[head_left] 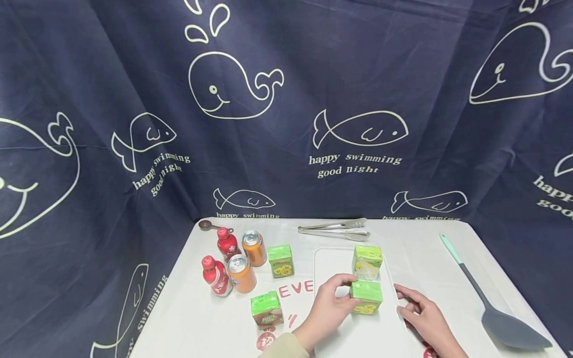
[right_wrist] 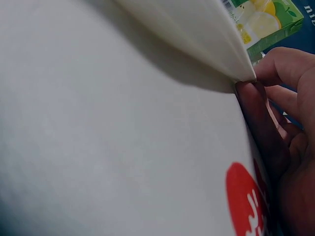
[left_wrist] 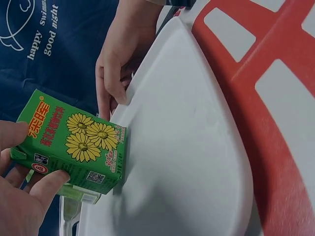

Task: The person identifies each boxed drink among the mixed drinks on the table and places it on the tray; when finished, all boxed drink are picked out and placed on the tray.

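My left hand (head_left: 329, 307) grips a green drink carton (head_left: 366, 298) with yellow flowers printed on it, thumb and fingers on its sides. The carton is upright on or just over the white tray (head_left: 346, 338); in the left wrist view its base is close to the tray surface, and contact is hard to tell. Right behind it on the tray stands another green carton (head_left: 368, 262) with lemon pictures. At the tray's right edge, my right hand (head_left: 423, 314) pinches the rim between thumb and fingers, as the right wrist view shows (right_wrist: 290, 98).
Left of the tray stand a flower-print carton (head_left: 281, 261), a brown-print carton (head_left: 267, 310), two orange cans (head_left: 241, 273) and two red bottles (head_left: 217, 276). Metal tongs (head_left: 333, 229) and a brown spoon (head_left: 206, 225) lie at the back. On the right lies a dark spatula (head_left: 510, 325).
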Tool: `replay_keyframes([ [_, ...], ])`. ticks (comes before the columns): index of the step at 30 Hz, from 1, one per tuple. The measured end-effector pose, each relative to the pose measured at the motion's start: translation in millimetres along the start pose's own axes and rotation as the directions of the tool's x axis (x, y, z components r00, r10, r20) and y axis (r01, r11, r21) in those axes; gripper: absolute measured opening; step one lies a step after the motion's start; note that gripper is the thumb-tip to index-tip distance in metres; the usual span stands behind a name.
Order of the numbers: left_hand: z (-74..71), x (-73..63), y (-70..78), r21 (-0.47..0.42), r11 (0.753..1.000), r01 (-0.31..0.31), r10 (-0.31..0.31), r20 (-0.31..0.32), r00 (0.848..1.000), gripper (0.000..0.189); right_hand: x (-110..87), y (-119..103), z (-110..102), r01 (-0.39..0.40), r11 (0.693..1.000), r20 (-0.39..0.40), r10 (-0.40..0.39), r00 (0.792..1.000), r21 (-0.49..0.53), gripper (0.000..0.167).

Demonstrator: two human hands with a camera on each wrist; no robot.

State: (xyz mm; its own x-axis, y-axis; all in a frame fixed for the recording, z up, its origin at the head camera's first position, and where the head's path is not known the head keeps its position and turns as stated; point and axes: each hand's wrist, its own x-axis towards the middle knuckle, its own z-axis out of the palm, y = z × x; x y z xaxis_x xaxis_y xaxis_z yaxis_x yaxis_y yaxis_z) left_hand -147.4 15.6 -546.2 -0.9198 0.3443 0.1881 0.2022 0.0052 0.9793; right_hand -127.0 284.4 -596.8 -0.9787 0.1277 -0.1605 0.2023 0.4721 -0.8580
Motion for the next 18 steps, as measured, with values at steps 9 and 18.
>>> replay_keyframes([
  [9, 12.7, 1.3, 0.1, 0.016, 1.000, 0.006, -0.006, -0.007, 1.000, 0.043, 0.1, 0.7, 1.5, 0.004, 1.000, -0.008, -0.004, 1.000, -0.001, 0.064],
  [18, 15.3, 3.0, -3.6, 0.033, 0.999, 0.000, 0.000, -0.007, 1.000, 0.043, 1.0, -1.2, -0.3, -0.007, 1.000, 0.007, 0.007, 1.000, -0.020, 0.066],
])
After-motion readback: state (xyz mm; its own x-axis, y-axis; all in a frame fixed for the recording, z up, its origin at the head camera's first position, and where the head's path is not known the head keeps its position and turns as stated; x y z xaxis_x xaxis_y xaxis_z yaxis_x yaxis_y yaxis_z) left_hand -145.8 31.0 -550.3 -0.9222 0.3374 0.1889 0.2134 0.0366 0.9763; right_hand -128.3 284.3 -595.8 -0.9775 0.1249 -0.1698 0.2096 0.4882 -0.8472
